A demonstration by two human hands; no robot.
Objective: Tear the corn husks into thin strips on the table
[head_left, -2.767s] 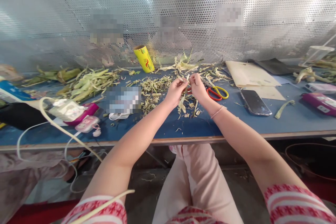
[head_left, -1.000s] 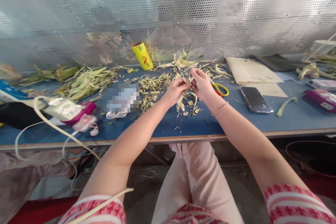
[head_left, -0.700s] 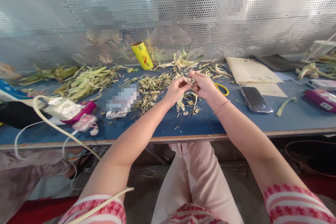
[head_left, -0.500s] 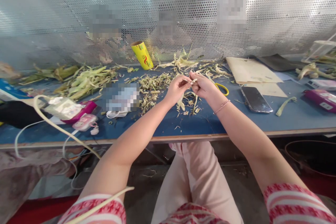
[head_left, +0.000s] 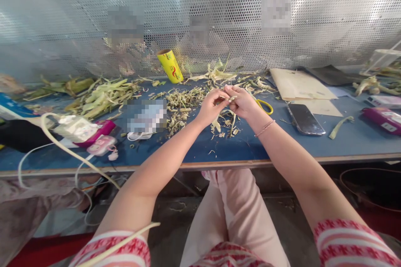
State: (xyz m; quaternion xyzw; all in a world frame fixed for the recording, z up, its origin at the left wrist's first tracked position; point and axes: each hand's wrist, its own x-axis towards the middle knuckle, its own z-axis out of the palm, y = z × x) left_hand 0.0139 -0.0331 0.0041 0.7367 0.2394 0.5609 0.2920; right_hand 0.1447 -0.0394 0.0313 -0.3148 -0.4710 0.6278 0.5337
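Note:
My left hand and my right hand meet over the middle of the blue table, fingertips pinched together. Between them is a small pale piece of dry plant, mostly covered by the fingers. Just below lie loose plant scraps. To the left of my hands spreads a heap of short, shredded plant bits. Behind them are broader dry, husk-like pieces. A yellow loop shows beside my right wrist; the rest of it is hidden.
A bundle of pale green stalks lies at the left, near a charger with cables. A yellow printed tube stands tilted by the perforated metal wall. Rightward are brown card sheets, a phone and a purple box.
My fingers have shifted slightly around the small plant piece. Both arms and the things on the table look otherwise the same.

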